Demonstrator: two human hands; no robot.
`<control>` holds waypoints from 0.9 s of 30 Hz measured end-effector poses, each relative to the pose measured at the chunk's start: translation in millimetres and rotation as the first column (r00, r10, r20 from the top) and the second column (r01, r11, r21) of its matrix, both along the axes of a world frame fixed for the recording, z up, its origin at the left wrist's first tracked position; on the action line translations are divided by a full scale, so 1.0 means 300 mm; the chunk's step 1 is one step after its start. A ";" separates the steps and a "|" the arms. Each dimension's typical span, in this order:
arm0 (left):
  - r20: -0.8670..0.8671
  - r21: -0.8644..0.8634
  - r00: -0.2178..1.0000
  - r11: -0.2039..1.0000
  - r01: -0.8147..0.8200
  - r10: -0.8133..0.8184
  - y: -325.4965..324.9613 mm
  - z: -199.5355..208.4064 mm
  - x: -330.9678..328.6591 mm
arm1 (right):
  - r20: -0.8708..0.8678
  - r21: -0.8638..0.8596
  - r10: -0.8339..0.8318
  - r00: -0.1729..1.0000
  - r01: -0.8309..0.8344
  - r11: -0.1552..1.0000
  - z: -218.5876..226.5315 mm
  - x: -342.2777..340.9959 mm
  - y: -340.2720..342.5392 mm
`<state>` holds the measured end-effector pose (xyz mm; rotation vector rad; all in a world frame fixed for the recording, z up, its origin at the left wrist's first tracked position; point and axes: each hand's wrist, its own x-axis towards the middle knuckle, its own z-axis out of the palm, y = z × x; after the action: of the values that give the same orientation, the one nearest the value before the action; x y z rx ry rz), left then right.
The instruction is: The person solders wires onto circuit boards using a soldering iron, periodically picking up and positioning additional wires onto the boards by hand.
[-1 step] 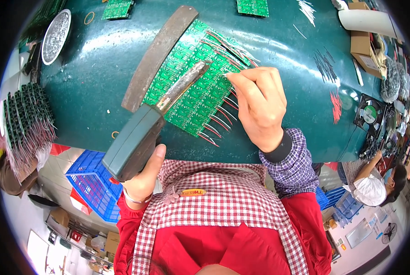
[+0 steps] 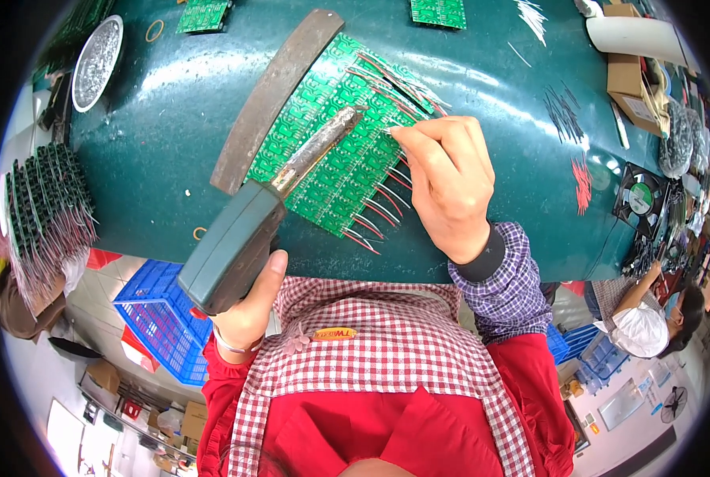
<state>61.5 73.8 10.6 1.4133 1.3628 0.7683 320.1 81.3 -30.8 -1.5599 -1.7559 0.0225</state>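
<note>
My left hand (image 2: 251, 306) is wrapped round the handle of a dark green soldering gun (image 2: 232, 246). Its scorched metal barrel reaches over a green circuit board panel (image 2: 323, 179), with the tip near the panel's middle. At the panel's right side, my right hand (image 2: 450, 183) is closed in a pinch, a small whitish wire end (image 2: 390, 130) showing at the fingertips. Most of that wire is hidden by the fingers. Red and white wires (image 2: 383, 211) stick out along the panel's right edge, and more lie across its upper right part. A curved, worn metal bar (image 2: 275, 103) rests along the panel's left edge.
Loose white (image 2: 532, 20), black (image 2: 563, 111) and red wires (image 2: 582, 187) lie on the right of the green table. A small fan (image 2: 639, 197) stands at the right edge, a metal bowl (image 2: 98, 63) at the far left. Wired boards (image 2: 49, 207) are stacked left.
</note>
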 end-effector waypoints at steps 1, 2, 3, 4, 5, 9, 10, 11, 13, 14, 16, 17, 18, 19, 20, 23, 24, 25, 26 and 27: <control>-0.003 -0.018 1.000 1.000 -0.011 0.010 -0.002 0.000 -0.001 | -0.024 -0.017 0.011 1.000 -0.012 1.000 -0.004 -0.003 -0.002; -0.003 -0.019 1.000 1.000 -0.011 0.011 -0.004 0.000 0.000 | -0.024 -0.018 0.012 1.000 -0.013 1.000 -0.006 -0.005 -0.005; 0.004 -0.024 1.000 1.000 -0.012 0.012 -0.005 0.000 0.001 | -0.024 -0.028 -0.003 1.000 0.003 1.000 -0.007 -0.006 -0.007; 0.011 -0.030 1.000 0.999 -0.013 0.013 -0.007 -0.001 0.001 | -0.024 -0.037 -0.019 1.000 0.018 0.999 -0.007 -0.007 -0.009; 0.012 -0.031 1.000 0.999 -0.014 0.015 -0.008 -0.002 0.000 | -0.023 -0.038 -0.018 1.000 0.017 0.999 -0.004 -0.008 -0.011; 0.016 -0.052 1.000 0.999 0.017 -0.016 -0.013 -0.004 -0.009 | -0.029 -0.082 0.000 1.000 -0.003 0.997 0.003 -0.009 -0.017; 0.026 -0.060 0.999 0.998 0.029 -0.028 -0.015 -0.005 -0.012 | -0.035 -0.082 0.006 0.999 -0.009 0.997 0.003 -0.010 -0.018; 0.025 -0.060 0.999 0.998 0.028 -0.027 -0.016 -0.003 -0.010 | -0.035 -0.083 0.007 0.999 -0.010 0.997 0.005 -0.012 -0.020; 0.025 -0.073 1.000 0.997 0.011 -0.009 -0.017 0.002 -0.005 | -0.061 -0.080 0.005 0.998 -0.010 0.997 0.010 -0.016 -0.022; 0.024 -0.073 1.000 0.997 0.010 -0.009 -0.018 0.001 -0.006 | -0.061 -0.081 0.005 0.998 -0.010 0.997 0.008 -0.016 -0.021; 0.024 -0.075 1.000 0.997 0.017 -0.016 -0.020 -0.002 -0.008 | -0.059 -0.065 0.009 0.998 -0.012 0.998 0.003 -0.014 -0.019; 0.024 -0.076 1.000 0.997 0.017 -0.015 -0.021 -0.003 -0.008 | -0.059 -0.065 0.009 0.998 -0.013 0.998 -0.002 -0.013 -0.019; 0.021 -0.073 1.000 0.997 0.015 -0.014 -0.021 -0.003 -0.007 | -0.063 -0.066 0.011 0.998 -0.016 0.998 -0.008 -0.012 -0.018; 0.019 -0.071 1.000 0.997 0.013 -0.012 -0.021 -0.003 -0.007 | -0.067 -0.067 0.014 0.998 -0.019 0.998 -0.010 -0.011 -0.018; 0.019 -0.072 1.000 0.997 0.013 -0.012 -0.022 -0.004 -0.007 | -0.067 -0.067 0.014 0.998 -0.019 0.998 -0.005 -0.014 -0.018; 0.007 -0.071 1.000 0.997 0.026 -0.025 -0.024 -0.005 -0.012 | -0.052 -0.128 -0.053 0.997 0.046 0.991 0.006 -0.023 -0.016; 0.011 -0.068 0.999 0.997 0.031 -0.030 -0.025 -0.005 -0.014 | -0.046 -0.126 -0.052 0.998 0.046 0.991 0.005 -0.025 -0.015; 0.014 -0.066 0.999 0.997 0.036 -0.035 -0.026 -0.005 -0.016 | -0.040 -0.123 -0.051 0.998 0.045 0.991 0.005 -0.026 -0.014; 0.014 -0.066 0.999 0.997 0.035 -0.034 -0.027 -0.007 -0.018 | -0.040 -0.123 -0.050 0.998 0.044 0.991 0.005 -0.027 -0.014; 0.012 -0.060 0.999 0.997 0.039 -0.039 -0.027 -0.009 -0.020 | -0.040 -0.123 -0.054 0.998 0.048 0.991 0.004 -0.028 -0.013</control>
<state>55.7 65.7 7.7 1.3830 1.3360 0.7029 311.7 77.3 -29.5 -1.6790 -1.7075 0.1405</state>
